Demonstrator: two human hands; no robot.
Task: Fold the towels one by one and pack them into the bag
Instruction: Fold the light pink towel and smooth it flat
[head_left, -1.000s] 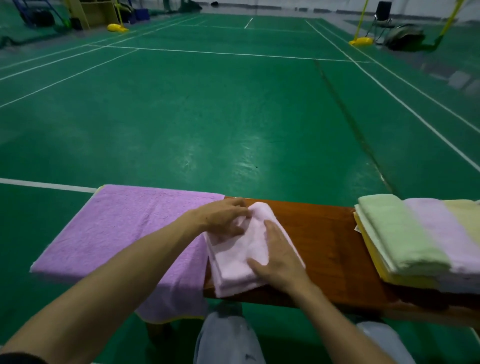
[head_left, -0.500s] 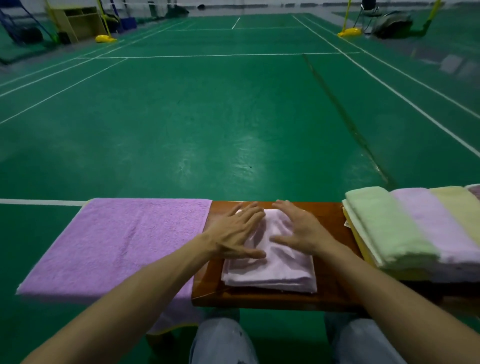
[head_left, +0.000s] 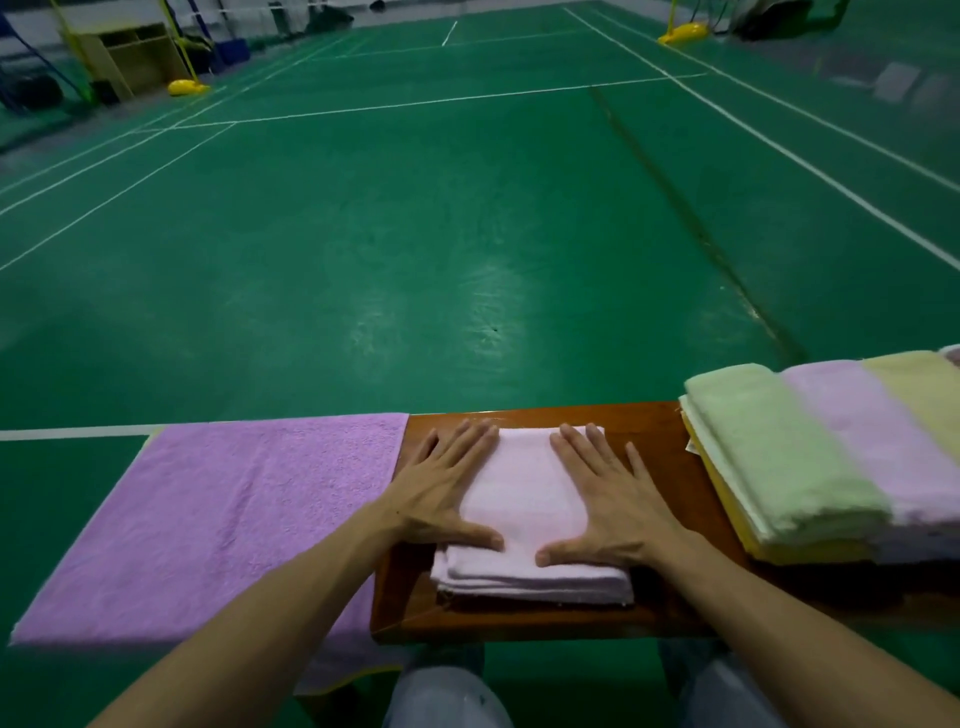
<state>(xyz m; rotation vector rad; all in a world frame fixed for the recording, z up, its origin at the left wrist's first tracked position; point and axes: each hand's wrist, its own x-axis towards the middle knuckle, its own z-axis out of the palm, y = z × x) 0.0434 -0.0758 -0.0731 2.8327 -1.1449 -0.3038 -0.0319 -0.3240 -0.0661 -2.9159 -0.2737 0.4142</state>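
No writing, brand, number or sign can be read anywhere in view. At the left edge of the stack of folded towels (head_left: 810, 447), a small pale slip (head_left: 692, 445) pokes out; anything printed on it is too small to make out. Beyond the stack, white painted lines (head_left: 441, 101) cross the green floor (head_left: 467, 234) as plain strokes, without letters or figures.

Red-brown glossy bench (head_left: 649, 431); plain pale pink towel (head_left: 524, 499) at its middle, plain lilac-purple towel (head_left: 234, 519) with yellowish edging over its left end. At bench's right end, light green towel (head_left: 779, 452), pale lilac towel (head_left: 872, 441) and pale yellow towel (head_left: 924, 400) side by side over a bright yellow layer (head_left: 805, 552). Beyond bench, green floor (head_left: 415, 234) lined white.
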